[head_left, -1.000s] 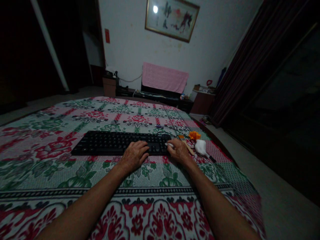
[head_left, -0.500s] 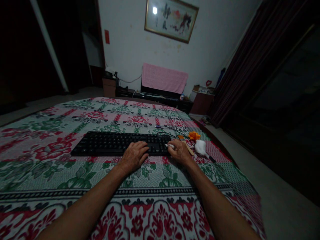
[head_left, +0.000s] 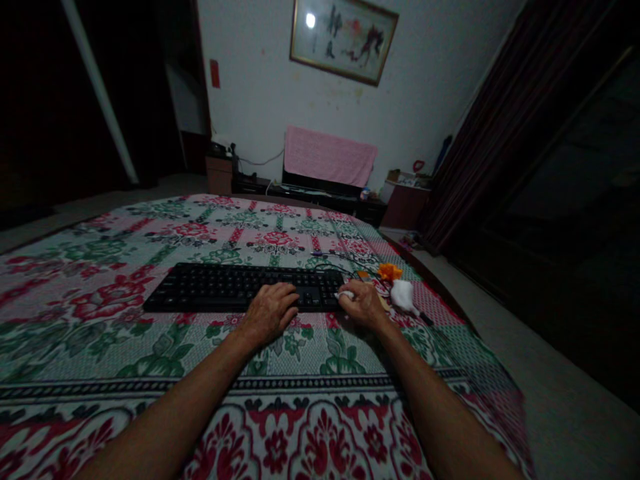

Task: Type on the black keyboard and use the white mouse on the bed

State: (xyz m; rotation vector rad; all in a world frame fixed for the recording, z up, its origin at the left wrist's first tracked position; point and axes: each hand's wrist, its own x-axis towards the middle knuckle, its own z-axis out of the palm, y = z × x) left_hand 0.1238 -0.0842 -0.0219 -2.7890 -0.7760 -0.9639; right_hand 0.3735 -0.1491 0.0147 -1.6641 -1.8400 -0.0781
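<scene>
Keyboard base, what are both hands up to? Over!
Left hand on keyboard. Right hand holding small white wad at keyboard's right end. Orange bundle, white bundle nearby, both off the keyboard.

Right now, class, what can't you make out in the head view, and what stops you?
- Part of the keyboard: head view, hidden by the left hand.
- Lettering on the keyboard: head view, too small and dark to read.
- Full shape of the white wad: head view, partly covered by the right hand.
- Top left corner of the framed picture: head view, cut off by the upper edge.
</scene>
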